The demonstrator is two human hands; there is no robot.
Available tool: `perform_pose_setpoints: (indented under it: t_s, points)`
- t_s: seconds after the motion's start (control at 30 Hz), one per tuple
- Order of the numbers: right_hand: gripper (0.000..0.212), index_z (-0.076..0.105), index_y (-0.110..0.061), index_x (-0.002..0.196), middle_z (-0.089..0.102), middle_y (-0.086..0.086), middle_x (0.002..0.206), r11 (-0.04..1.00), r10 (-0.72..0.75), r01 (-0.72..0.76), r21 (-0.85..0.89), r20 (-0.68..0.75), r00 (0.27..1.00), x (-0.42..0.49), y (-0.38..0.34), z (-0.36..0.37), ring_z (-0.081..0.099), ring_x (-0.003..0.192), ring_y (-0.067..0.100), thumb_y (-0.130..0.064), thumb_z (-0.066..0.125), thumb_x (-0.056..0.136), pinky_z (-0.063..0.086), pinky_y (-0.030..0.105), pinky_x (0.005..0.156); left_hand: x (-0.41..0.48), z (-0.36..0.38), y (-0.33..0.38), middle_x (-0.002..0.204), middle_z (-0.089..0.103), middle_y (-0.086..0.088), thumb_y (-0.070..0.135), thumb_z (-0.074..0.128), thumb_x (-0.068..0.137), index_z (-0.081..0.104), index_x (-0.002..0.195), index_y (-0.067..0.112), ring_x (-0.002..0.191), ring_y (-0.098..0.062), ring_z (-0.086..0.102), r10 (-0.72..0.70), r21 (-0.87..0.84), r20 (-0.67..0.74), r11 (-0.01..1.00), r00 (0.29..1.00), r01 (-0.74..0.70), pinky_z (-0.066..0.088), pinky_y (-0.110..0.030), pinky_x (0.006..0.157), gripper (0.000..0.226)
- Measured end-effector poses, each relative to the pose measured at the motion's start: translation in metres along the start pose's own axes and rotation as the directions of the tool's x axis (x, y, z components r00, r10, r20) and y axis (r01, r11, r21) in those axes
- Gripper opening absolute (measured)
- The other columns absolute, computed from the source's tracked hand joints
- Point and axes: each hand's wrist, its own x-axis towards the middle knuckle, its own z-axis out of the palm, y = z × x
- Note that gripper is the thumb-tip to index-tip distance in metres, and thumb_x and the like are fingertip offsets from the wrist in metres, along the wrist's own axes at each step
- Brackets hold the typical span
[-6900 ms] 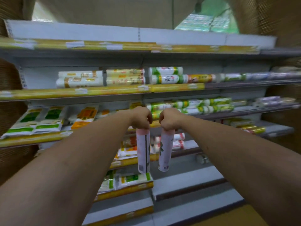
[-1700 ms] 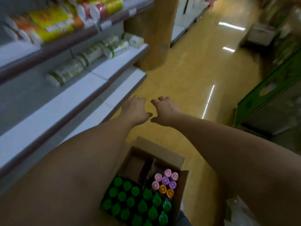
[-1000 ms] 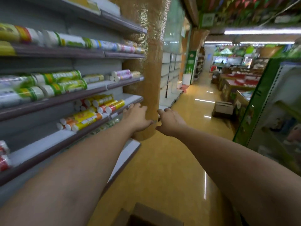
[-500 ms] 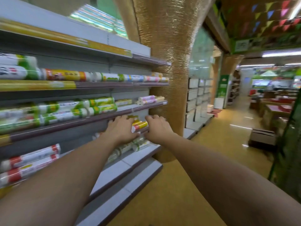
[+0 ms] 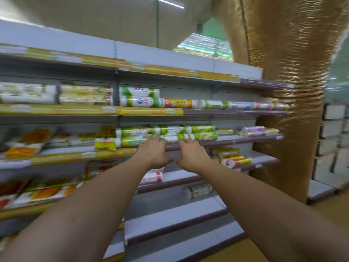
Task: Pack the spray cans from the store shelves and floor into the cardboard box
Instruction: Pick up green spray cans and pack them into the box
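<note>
Both of my arms stretch toward the store shelves. My left hand (image 5: 154,153) and my right hand (image 5: 190,155) are side by side at the front edge of the middle shelf (image 5: 245,138), fingers apart, fingertips touching green-and-white rolls (image 5: 170,133) lying there. Neither hand holds anything. Just under my left hand, white-and-red cans (image 5: 154,175) lie on their sides, partly hidden by my wrist. Yellow-and-red cans (image 5: 234,159) lie to the right of my right hand, one shelf lower. The cardboard box is out of view.
Shelves of packaged rolls run left to right above and below my hands. A single roll (image 5: 199,190) lies on a lower shelf. A gold textured pillar (image 5: 287,110) stands at the shelf's right end, with yellow floor (image 5: 328,212) beside it.
The view has swung left from the aisle to face the shelves. Both empty hands have risen from the yellow-and-red cans' shelf to the edge of the shelf above.
</note>
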Motion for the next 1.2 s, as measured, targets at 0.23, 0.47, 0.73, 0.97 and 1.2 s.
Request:
perform_pose_setpoints:
  t_s: [0.23, 0.47, 0.73, 0.97, 1.2]
  points:
    - [0.066, 0.043, -0.016, 0.144, 0.052, 0.014, 0.131, 0.985, -0.142, 0.143, 0.098, -0.019, 0.99, 0.039, -0.13, 0.01, 0.046, 0.125, 0.035, -0.039, 0.07, 0.088, 0.048, 0.045, 0.096, -0.054, -0.029, -0.125, 0.14, 0.051, -0.009, 0.064, 0.062, 0.086, 0.051, 0.139, 0.021, 0.129, -0.032, 0.049, -0.149, 0.128, -0.001, 0.981, 0.989, 0.148, 0.049, -0.051, 0.1, 0.069]
    - [0.068, 0.041, -0.021, 0.147, 0.049, 0.013, 0.137, 0.947, -0.293, 0.289, 0.141, 0.007, 0.956, 0.055, -0.274, 0.043, 0.047, 0.128, 0.035, -0.045, 0.068, 0.09, 0.048, 0.046, 0.098, -0.127, -0.047, -0.247, 0.147, 0.046, -0.01, 0.068, 0.058, 0.088, 0.046, 0.146, 0.02, 0.135, -0.033, 0.044, -0.295, 0.16, -0.001, 0.943, 0.955, 0.291, 0.046, -0.05, 0.104, 0.076]
    - [0.066, 0.043, -0.021, 0.147, 0.05, 0.012, 0.137, 0.903, -0.399, 0.382, 0.199, 0.05, 0.916, 0.063, -0.422, 0.079, 0.048, 0.126, 0.035, -0.04, 0.068, 0.09, 0.05, 0.047, 0.097, -0.217, -0.053, -0.373, 0.141, 0.046, -0.012, 0.059, 0.06, 0.091, 0.048, 0.142, 0.018, 0.13, -0.034, 0.046, -0.444, 0.225, 0.039, 0.877, 0.895, 0.426, 0.048, -0.051, 0.099, 0.066]
    - [0.057, 0.049, -0.019, 0.138, 0.054, 0.011, 0.128, 0.841, -0.512, 0.472, 0.266, 0.109, 0.852, 0.061, -0.533, 0.123, 0.053, 0.12, 0.033, -0.037, 0.072, 0.089, 0.053, 0.043, 0.088, -0.292, -0.044, -0.465, 0.143, 0.044, -0.01, 0.058, 0.061, 0.091, 0.044, 0.147, 0.021, 0.132, -0.034, 0.043, -0.576, 0.239, 0.096, 0.805, 0.812, 0.543, 0.046, -0.05, 0.102, 0.07]
    - [0.067, 0.046, -0.023, 0.143, 0.05, 0.011, 0.135, 0.772, -0.625, 0.555, 0.309, 0.213, 0.751, 0.061, -0.62, 0.193, 0.05, 0.123, 0.035, -0.041, 0.073, 0.085, 0.052, 0.043, 0.094, -0.338, -0.011, -0.539, 0.135, 0.048, -0.01, 0.057, 0.06, 0.091, 0.05, 0.138, 0.021, 0.124, -0.035, 0.046, -0.691, 0.197, 0.11, 0.72, 0.715, 0.666, 0.046, -0.055, 0.1, 0.06]
